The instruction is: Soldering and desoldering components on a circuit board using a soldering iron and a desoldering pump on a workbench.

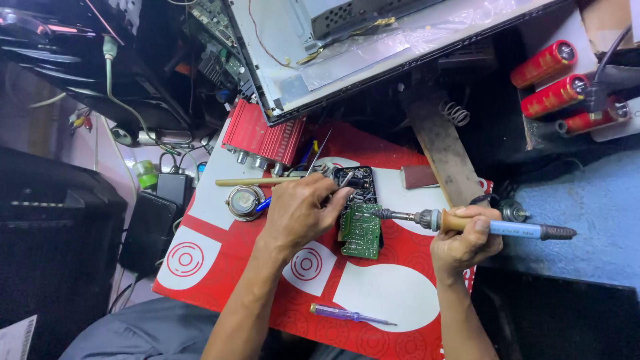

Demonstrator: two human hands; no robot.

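Two hands were engaged: right hand (465, 241) gripped the soldering iron (467, 225), tip at the green circuit board (361, 231); left hand (300, 210) pinched tweezers (322, 155) over it. Soldering appeared underway, unfinished.

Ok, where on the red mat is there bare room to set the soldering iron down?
Free: the red mat between the green board and the purple screwdriver, and the lower-left corner below the round tin. Crowded: around the left hand, near the red finned box.
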